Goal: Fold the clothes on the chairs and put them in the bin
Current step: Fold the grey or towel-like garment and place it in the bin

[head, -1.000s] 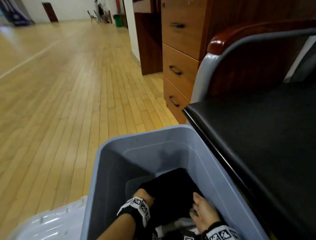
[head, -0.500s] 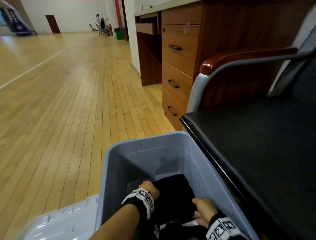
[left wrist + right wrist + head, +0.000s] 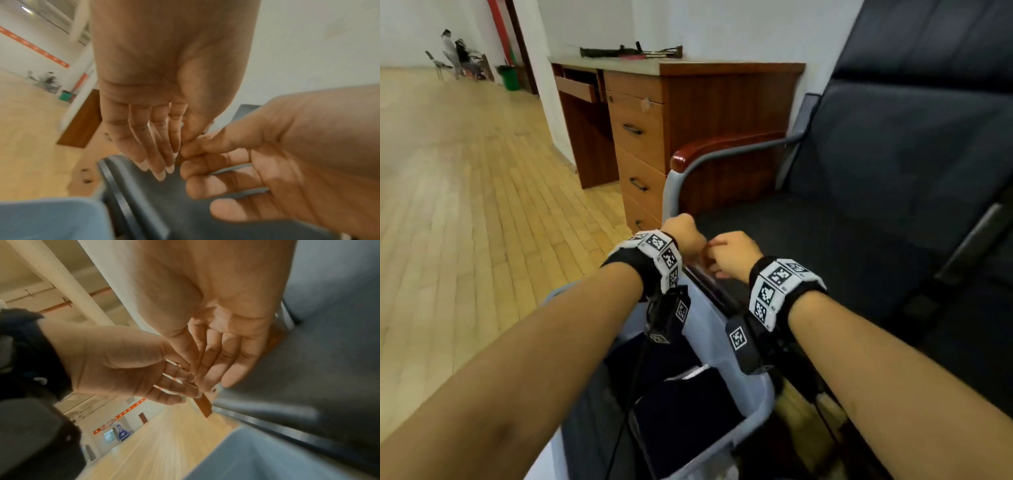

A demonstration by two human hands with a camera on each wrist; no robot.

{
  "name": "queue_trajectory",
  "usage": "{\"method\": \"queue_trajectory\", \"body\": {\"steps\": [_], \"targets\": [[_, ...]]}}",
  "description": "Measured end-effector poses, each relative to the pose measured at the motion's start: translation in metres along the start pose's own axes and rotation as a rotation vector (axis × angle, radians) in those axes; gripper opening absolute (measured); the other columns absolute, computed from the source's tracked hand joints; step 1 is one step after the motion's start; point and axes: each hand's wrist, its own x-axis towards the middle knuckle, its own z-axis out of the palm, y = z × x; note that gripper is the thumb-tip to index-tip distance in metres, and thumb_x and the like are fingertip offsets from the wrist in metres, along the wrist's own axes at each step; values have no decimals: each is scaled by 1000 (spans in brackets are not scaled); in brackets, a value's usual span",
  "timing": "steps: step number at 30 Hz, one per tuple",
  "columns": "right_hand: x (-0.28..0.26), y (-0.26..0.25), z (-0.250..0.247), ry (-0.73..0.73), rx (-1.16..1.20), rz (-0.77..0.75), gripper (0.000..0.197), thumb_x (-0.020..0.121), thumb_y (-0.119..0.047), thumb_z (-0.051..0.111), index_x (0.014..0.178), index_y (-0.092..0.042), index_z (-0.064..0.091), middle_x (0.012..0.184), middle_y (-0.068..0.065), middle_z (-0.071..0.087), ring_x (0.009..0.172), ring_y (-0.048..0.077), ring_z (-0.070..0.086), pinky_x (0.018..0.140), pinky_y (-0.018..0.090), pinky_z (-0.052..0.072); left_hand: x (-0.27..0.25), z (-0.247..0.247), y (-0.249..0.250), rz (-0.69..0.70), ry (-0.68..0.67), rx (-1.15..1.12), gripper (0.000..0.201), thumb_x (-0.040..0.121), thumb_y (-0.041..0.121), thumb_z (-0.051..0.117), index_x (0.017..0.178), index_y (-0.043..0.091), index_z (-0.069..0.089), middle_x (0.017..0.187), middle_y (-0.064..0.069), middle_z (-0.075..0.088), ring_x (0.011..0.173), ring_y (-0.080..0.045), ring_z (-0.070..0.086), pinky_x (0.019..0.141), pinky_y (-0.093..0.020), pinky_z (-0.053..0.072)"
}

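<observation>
- Both your hands are up over the front edge of the chair [image 3: 825,246], and neither grip has any cloth in it.
- Your left hand [image 3: 683,233] hangs with relaxed, nearly straight fingers [image 3: 152,155] — an open grip, empty.
- Your right hand [image 3: 732,255] is loose too; its fingertips brush the left's in the wrist views, holding nothing.
- The folded clothes [image 3: 685,411] sit dark and stacked inside the grey bin [image 3: 753,421], right below your forearms, beside the chair.
- The chair seat in view shows no garment; any other chair is out of frame, so I can't tell you what's left.
- My read: this piece is delivered, and you're between garments or finished.
- For any next piece, expect it light, soft and floppy — it'll sag and unfold if you pinch one corner.
- Best hold, I'd say: two hands at shoulders or waistband for the fold, then palms under the stack to carry it.
- Lower it flat into the bin, or the pile underneath may shift.
</observation>
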Motion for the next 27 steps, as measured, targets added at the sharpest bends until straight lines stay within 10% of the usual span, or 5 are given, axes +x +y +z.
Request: {"method": "queue_trajectory", "body": {"steps": [6,14,19,24,27], "targets": [[-112,0,-181,306,32,32,19,96,-14,51,82,-17,65,81,8,72,63,16,69,48,21,46,-58,-4,200,387,-82,-184,24,89,12,51,81,1,72,72,-12,74,68,-22,73,65,-39,62],[-382,123,-390,905,-103,452,27,91,-12,55,68,-21,67,73,5,71,65,17,67,52,22,52,-248,163,458,922,-400,-313,14,84,11,52,82,12,66,70,-6,73,63,-18,71,71,-36,60],[-510,216,-437,1077,-187,852,26,94,-15,49,103,-6,72,104,14,70,101,30,64,90,33,50,-334,274,520,984,-649,-302,12,86,15,54,79,12,63,75,-10,72,69,-26,71,70,-43,60],[-548,310,-463,1031,-255,1015,40,91,-16,55,130,-14,59,132,10,59,124,26,52,66,12,31,-346,337,550,972,-696,-224,14,86,14,54,79,8,65,76,-13,71,71,-27,71,68,-43,61],[-526,353,-479,1003,-320,1073,56,86,-48,51,138,-26,50,129,3,59,121,26,53,85,17,30,-328,354,554,934,-719,-194,14,87,16,56,83,7,65,83,-14,72,75,-29,71,69,-45,60]]}}
